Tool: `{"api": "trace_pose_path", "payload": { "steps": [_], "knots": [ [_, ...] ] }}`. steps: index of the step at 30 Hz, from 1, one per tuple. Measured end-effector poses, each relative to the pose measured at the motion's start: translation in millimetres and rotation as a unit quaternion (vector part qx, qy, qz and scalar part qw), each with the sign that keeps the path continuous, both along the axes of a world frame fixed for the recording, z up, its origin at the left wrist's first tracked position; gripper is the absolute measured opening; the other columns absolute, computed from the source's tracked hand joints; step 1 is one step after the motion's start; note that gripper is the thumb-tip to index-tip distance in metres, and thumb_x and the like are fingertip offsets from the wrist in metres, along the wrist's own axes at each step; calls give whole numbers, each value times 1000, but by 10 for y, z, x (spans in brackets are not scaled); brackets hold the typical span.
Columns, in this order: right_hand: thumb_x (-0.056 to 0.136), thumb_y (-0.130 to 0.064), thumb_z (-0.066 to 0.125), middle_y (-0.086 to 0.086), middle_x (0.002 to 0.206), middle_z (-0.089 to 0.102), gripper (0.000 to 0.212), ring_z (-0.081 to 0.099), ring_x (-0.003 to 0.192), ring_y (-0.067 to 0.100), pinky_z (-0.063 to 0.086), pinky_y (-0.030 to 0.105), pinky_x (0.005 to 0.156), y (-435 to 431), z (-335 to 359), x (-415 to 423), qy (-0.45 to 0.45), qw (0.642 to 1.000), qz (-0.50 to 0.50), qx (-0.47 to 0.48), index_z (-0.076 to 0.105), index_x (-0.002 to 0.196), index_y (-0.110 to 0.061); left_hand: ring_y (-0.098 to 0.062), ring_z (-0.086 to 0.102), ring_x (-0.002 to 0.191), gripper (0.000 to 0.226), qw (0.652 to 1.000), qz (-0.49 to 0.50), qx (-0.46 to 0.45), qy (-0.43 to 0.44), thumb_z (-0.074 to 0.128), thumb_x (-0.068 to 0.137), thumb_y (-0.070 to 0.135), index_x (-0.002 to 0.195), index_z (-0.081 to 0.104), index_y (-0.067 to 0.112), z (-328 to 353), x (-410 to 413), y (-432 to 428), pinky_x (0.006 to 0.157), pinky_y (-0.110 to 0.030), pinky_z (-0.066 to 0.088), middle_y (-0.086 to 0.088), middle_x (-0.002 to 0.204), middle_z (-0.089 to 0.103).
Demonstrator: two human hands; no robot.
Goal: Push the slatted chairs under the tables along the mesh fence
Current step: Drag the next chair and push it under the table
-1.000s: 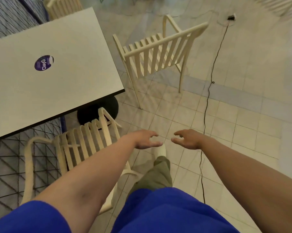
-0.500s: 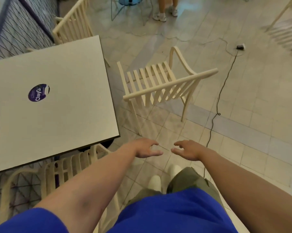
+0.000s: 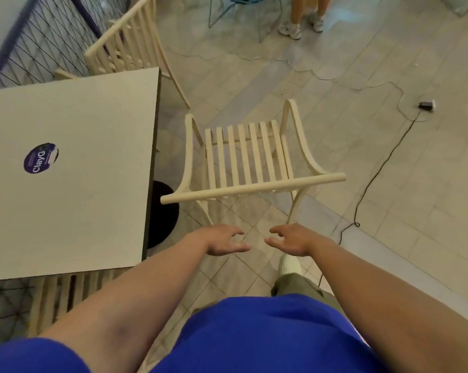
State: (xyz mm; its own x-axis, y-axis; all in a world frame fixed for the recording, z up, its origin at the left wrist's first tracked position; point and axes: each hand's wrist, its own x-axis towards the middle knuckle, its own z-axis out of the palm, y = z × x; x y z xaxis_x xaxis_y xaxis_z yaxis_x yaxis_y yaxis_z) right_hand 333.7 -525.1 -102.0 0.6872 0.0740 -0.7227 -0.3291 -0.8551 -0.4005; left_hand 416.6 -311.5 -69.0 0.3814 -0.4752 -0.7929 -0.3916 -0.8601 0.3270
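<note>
At frame centre the left hand (image 3: pixel 222 240) and right hand (image 3: pixel 292 239) hover with relaxed fingers, grasping nothing, just below the chair (image 3: pixel 243 157) standing right of the desk (image 3: pixel 79 211).

Open space separates left hand (image 3: pixel 222 241) and right hand (image 3: pixel 292 240) from the chair (image 3: pixel 251 188); table (image 3: pixel 93 205) flanks it.
</note>
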Motion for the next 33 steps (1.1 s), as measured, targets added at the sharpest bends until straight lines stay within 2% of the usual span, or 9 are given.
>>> {"api": "trace_pose_path", "payload": {
  "steps": [4,6,10,12,14,17,21,28,33],
  "knots": [
    [91,-69,41,2,155,40,73,37,141,22,30,41,115,-458,64,342,4,999,44,-2,38,150,-26,-20,29,147,76,999,45,-9,-4,46,91,70,154,35,29,79,165,-376,117,-38,23,0,160,34],
    [92,-67,43,1,152,44,71,41,139,20,33,39,114,-579,129,514,-16,998,68,6,41,149,-24,-19,40,140,74,997,73,-29,-14,48,90,70,151,41,29,103,244,-482,113,-38,31,1,155,42],
    [89,-58,57,-1,124,66,61,61,112,18,49,36,97,-632,271,891,-141,987,56,61,59,134,-18,-9,61,108,56,976,146,-125,-101,61,88,61,132,62,25,170,499,-566,94,-31,49,7,125,66],
    [88,-55,61,-2,109,69,54,64,100,19,52,38,87,-622,266,1099,-199,976,71,60,63,127,-18,-11,62,105,51,965,163,-150,-143,67,86,54,127,65,24,171,681,-549,91,-33,51,8,117,67],
    [88,-51,63,-1,113,65,53,59,105,21,50,40,89,-605,219,1267,-219,969,103,41,60,130,-19,-14,59,112,56,966,152,-137,-155,69,85,53,132,60,24,115,854,-475,93,-33,48,7,124,63],
    [86,-52,65,0,131,56,65,51,118,21,45,40,98,-570,107,1416,-156,979,133,1,48,141,-23,-20,53,122,69,987,105,-53,-110,70,83,52,144,48,28,-64,1068,-307,100,-40,45,4,137,54],
    [87,-43,65,-1,131,56,61,56,111,21,47,42,96,-496,-90,1492,-37,981,184,-37,44,143,-33,-20,56,115,71,997,25,17,-65,68,82,49,146,39,39,-357,1213,-142,88,-36,46,5,130,56],
    [88,-6,58,1,128,55,82,54,98,16,48,31,84,-480,-160,1543,7,981,173,-90,23,152,-45,-18,54,93,87,997,-30,71,-28,54,89,4,151,22,56,-463,1409,-98,77,-34,50,0,131,55],
    [87,-3,59,-2,122,57,80,56,101,16,48,32,88,-511,-169,1632,7,974,214,-70,32,149,-47,-17,55,84,93,998,-3,62,-10,49,89,-6,150,21,59,-446,1422,-110,78,-36,53,-2,125,54]
  ]
}}
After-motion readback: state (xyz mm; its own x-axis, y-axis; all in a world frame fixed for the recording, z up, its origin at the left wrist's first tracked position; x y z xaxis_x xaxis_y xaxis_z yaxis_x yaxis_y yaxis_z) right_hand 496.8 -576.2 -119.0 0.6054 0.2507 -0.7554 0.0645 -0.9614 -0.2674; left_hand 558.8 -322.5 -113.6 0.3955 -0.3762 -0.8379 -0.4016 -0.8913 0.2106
